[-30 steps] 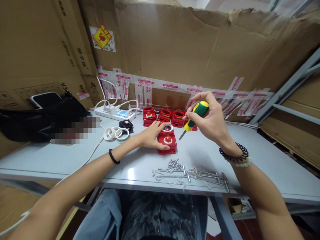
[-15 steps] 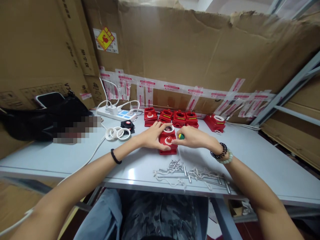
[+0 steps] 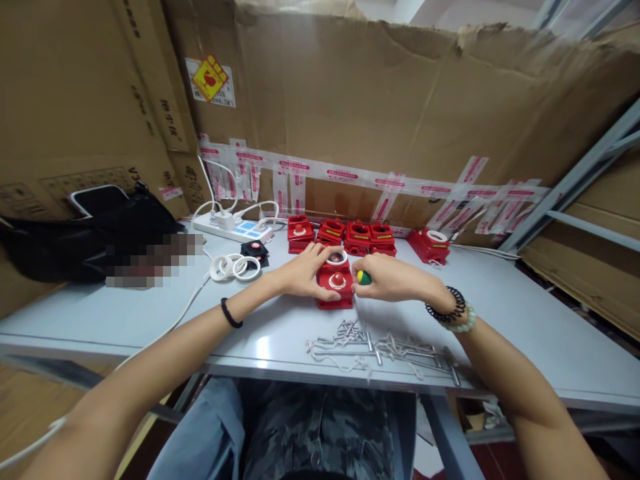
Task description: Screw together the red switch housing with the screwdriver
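Here we are at the red housing (image 3: 327, 303), lying on the table right in front of us, its red dome (image 3: 338, 279) towards us and its white ring (image 3: 341, 257) at the far end. Our left hand (image 3: 306, 270) spans the left side, fingers reaching up by the ring, thumb along the near face: a steadying grasp. And the right hand (image 3: 390, 273)! It's curled round the screwdriver (image 3: 364, 277), the green-and-yellow butt poking towards us, just beside the housing's right edge. The tip is out of sight, so we can't tell what it meets.

For good control, we want the housing pressed flat, force running straight along the shaft, left fingers clear of the tip's path, and no prying against dome or ring.

Further out, loose bolts (image 3: 350, 329) and metal T-bars (image 3: 345, 354) lie nearer us, white rings (image 3: 247, 269) sit off left, and more red housings (image 3: 300, 245) line up behind. We've got elbow room on the right.
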